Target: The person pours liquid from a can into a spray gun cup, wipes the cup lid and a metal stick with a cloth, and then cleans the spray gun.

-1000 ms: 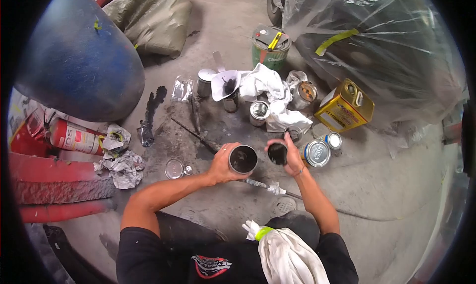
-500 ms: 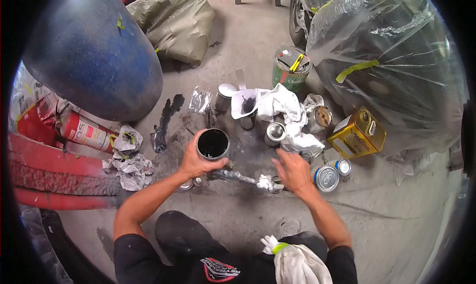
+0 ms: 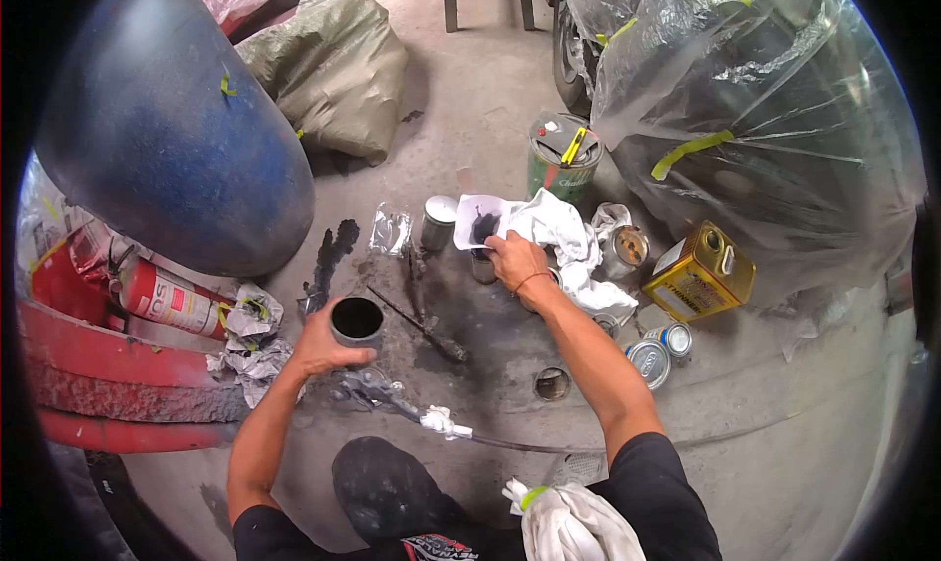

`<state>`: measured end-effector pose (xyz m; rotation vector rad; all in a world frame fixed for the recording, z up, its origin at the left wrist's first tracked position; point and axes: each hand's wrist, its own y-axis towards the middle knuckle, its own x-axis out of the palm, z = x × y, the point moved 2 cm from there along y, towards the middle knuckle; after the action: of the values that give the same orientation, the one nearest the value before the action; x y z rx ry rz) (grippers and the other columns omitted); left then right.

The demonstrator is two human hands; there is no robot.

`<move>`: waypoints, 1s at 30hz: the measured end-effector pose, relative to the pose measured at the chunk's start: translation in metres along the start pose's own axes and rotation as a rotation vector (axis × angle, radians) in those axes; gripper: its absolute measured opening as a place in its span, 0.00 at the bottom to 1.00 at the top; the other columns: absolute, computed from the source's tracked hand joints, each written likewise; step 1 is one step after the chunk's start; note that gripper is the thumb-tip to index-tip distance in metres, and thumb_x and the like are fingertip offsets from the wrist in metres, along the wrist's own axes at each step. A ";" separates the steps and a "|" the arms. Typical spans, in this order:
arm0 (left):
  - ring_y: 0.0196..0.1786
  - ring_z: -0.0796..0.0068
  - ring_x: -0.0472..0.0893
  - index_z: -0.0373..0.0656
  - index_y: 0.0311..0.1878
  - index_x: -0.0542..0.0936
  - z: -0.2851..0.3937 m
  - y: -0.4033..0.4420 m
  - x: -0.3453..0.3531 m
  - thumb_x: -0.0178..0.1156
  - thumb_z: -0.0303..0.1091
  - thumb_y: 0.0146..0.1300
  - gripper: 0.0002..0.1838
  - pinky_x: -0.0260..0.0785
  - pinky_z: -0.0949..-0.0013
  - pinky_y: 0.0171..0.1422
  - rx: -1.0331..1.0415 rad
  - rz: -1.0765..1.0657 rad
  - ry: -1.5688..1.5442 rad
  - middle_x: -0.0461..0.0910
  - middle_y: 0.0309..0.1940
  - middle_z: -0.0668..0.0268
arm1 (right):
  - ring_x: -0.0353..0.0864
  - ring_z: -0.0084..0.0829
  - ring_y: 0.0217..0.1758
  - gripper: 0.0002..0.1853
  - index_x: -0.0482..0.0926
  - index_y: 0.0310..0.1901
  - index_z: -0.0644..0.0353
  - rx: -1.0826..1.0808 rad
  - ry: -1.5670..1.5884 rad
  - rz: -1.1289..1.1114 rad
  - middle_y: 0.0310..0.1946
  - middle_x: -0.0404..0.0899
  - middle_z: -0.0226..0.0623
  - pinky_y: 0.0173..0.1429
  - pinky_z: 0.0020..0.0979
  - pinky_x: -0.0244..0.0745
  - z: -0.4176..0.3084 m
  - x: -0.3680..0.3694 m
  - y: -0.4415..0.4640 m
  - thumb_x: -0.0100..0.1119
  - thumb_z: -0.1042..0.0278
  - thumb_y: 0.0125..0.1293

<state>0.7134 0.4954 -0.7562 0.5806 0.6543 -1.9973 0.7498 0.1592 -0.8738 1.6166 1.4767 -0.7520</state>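
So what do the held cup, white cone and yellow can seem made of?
Held cup: smooth grey wall, metal or plastic, unclear which. White cone: probably paper, matte, with thin, stiff-looking edges. Yellow can: likely painted metal, glossy, with sharp edges and bright highlights.

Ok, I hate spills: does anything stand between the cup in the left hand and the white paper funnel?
Nothing visible blocks the cup in the left hand from the paper funnel. A dark stick lies on the floor between; a lidded can stands left of the funnel, with the right hand at its near edge.
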 end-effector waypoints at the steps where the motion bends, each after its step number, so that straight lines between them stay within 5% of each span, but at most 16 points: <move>1: 0.48 0.70 0.83 0.36 0.54 0.77 0.007 0.003 0.005 0.77 0.41 0.35 0.38 0.73 0.66 0.59 0.020 -0.022 0.023 0.84 0.44 0.60 | 0.81 0.53 0.39 0.14 0.81 0.50 0.45 -0.006 0.006 0.001 0.36 0.79 0.49 0.42 0.49 0.76 0.002 -0.003 0.000 0.61 0.59 0.62; 4: 0.47 0.65 0.84 0.37 0.52 0.78 0.018 0.029 0.030 0.77 0.43 0.35 0.38 0.74 0.64 0.57 0.089 -0.090 0.117 0.84 0.44 0.57 | 0.80 0.52 0.39 0.08 0.85 0.41 0.50 0.010 0.150 0.180 0.35 0.78 0.48 0.45 0.46 0.75 0.006 -0.033 -0.004 0.61 0.62 0.62; 12: 0.50 0.63 0.82 0.37 0.53 0.77 0.050 0.121 0.049 0.77 0.46 0.36 0.39 0.72 0.64 0.59 0.162 -0.228 0.231 0.83 0.47 0.57 | 0.80 0.45 0.36 0.08 0.85 0.42 0.53 0.021 0.190 0.465 0.31 0.79 0.45 0.41 0.41 0.73 0.044 -0.145 -0.032 0.63 0.67 0.62; 17: 0.53 0.61 0.81 0.36 0.54 0.76 0.044 0.163 0.071 0.76 0.48 0.33 0.42 0.70 0.64 0.61 0.153 -0.243 0.235 0.83 0.49 0.56 | 0.81 0.32 0.30 0.09 0.85 0.43 0.58 0.076 0.219 0.610 0.31 0.80 0.40 0.36 0.30 0.74 0.074 -0.177 -0.050 0.66 0.71 0.61; 20: 0.53 0.61 0.81 0.36 0.54 0.76 0.040 0.173 0.085 0.76 0.49 0.32 0.43 0.70 0.64 0.61 0.123 -0.229 0.280 0.83 0.49 0.55 | 0.81 0.32 0.31 0.09 0.85 0.43 0.59 0.096 0.246 0.663 0.31 0.81 0.41 0.37 0.30 0.74 0.074 -0.195 -0.054 0.65 0.72 0.62; 21: 0.54 0.60 0.81 0.37 0.54 0.76 0.042 0.176 0.089 0.77 0.51 0.32 0.44 0.70 0.64 0.61 0.093 -0.268 0.319 0.83 0.49 0.54 | 0.81 0.43 0.34 0.10 0.85 0.44 0.54 0.111 0.297 0.642 0.31 0.79 0.44 0.39 0.38 0.74 0.075 -0.197 -0.056 0.65 0.64 0.62; 30: 0.54 0.58 0.81 0.34 0.56 0.76 0.028 0.197 0.101 0.76 0.53 0.33 0.46 0.70 0.64 0.62 0.095 -0.310 0.407 0.82 0.49 0.51 | 0.80 0.45 0.35 0.10 0.85 0.44 0.53 0.126 0.290 0.590 0.32 0.79 0.45 0.40 0.39 0.74 0.079 -0.195 -0.060 0.64 0.64 0.62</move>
<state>0.8355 0.3291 -0.8416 1.0099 0.9444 -2.2254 0.6703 -0.0085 -0.7580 2.1841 1.0536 -0.2856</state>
